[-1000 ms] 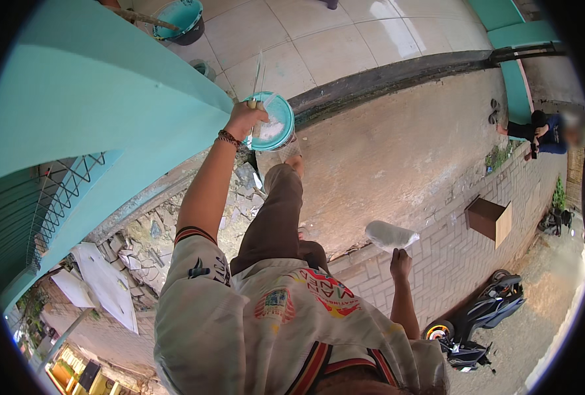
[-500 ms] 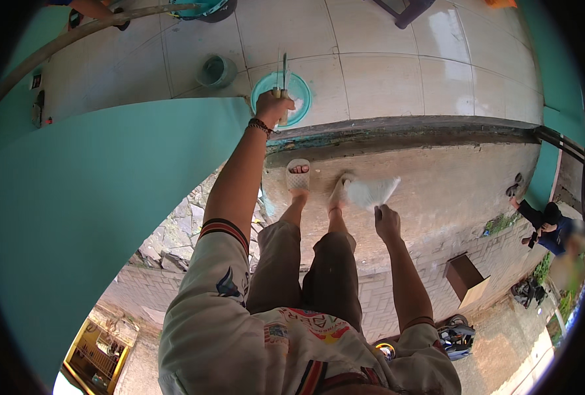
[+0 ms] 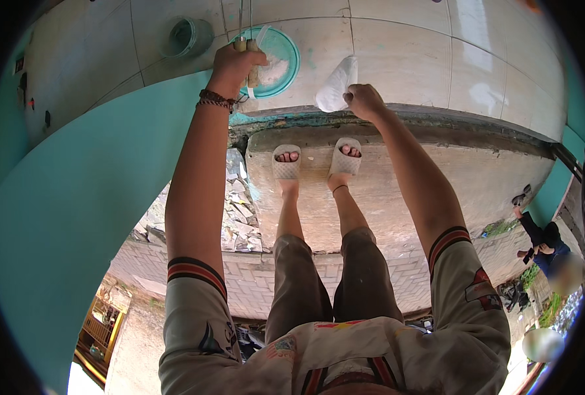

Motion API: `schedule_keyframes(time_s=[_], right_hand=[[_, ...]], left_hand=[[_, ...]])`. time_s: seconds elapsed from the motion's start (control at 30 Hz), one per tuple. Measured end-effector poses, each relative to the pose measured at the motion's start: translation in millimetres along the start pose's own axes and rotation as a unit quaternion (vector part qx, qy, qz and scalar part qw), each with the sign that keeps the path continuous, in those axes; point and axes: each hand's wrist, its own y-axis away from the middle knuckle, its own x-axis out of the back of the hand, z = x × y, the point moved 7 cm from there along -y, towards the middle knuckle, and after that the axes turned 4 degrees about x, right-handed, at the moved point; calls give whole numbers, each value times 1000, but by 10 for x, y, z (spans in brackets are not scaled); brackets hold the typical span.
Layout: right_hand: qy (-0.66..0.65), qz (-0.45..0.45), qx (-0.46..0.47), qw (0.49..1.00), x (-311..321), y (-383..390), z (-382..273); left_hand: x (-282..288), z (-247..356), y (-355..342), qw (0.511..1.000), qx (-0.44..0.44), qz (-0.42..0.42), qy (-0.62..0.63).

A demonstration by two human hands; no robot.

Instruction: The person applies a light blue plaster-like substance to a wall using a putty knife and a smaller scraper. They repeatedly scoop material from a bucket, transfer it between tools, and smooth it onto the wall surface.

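My left hand point(image 3: 232, 69) is wrapped round the pale handles of two thin-bladed scrapers point(image 3: 253, 66), their metal blades pointing away from me. It hangs over the left side of a round teal basin point(image 3: 296, 66), in which a patch of white material point(image 3: 274, 69) lies. To the right of the basin, my right hand point(image 3: 366, 102) grips a white plastic bag point(image 3: 337, 85) by one end. The bag hangs over the edge of the tiled floor, and what it holds cannot be made out.
Left of the basin stands a teal bucket point(image 3: 188, 37). A teal wall point(image 3: 101, 151) rises close to my left arm. My sandalled feet point(image 3: 347, 155) are on a concrete step point(image 3: 424, 161) below the tiled floor point(image 3: 398, 59). Another person point(image 3: 546, 243) sits far right.
My right hand has carried the bag forward and up, from beside my leg to the tiled edge. My right foot has come down beside the left on the step. The left hand still grips the scrapers.
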Motion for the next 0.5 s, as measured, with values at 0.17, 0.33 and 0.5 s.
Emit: schedule_keyframes(time_s=[0.17, 0.33, 0.5], right_hand=[[91, -40, 10, 995, 168, -641, 90], [100, 6, -67, 993, 288, -1022, 474], [83, 34, -125, 988, 236, -1089, 804]], left_hand=[[244, -176, 73, 996, -25, 63, -49], [591, -274, 158, 974, -45, 179, -134], [338, -290, 931, 956, -115, 252, -101]])
